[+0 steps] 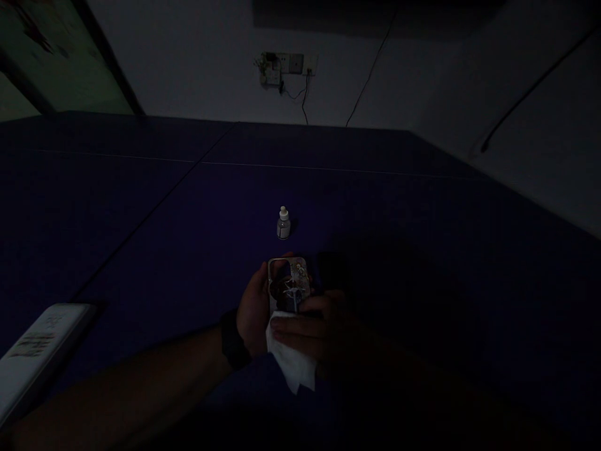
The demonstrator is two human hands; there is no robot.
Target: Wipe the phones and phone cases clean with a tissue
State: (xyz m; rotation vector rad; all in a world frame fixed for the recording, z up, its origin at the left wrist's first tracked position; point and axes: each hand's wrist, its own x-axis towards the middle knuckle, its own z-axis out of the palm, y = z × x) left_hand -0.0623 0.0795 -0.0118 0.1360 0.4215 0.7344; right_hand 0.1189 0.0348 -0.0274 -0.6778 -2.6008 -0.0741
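Observation:
My left hand (253,313), with a dark watch on its wrist, is closed round the left side of a patterned phone case (301,270). The case has a wide opening at its upper left, and it is tilted up toward me. Fingers of my right hand (323,326) press a white tissue (295,363) against the lower part of the case, which is hidden there. Part of the tissue hangs below the fingers. Just beyond the case stands a small bottle (283,228) with a white cap and a label, upright.
All this is over a dark blue surface (188,219). A long white box (42,344) with print lies at the left. To the right of the case is a dark shape, too dim to name. Sockets (295,64) with cables sit on the far wall.

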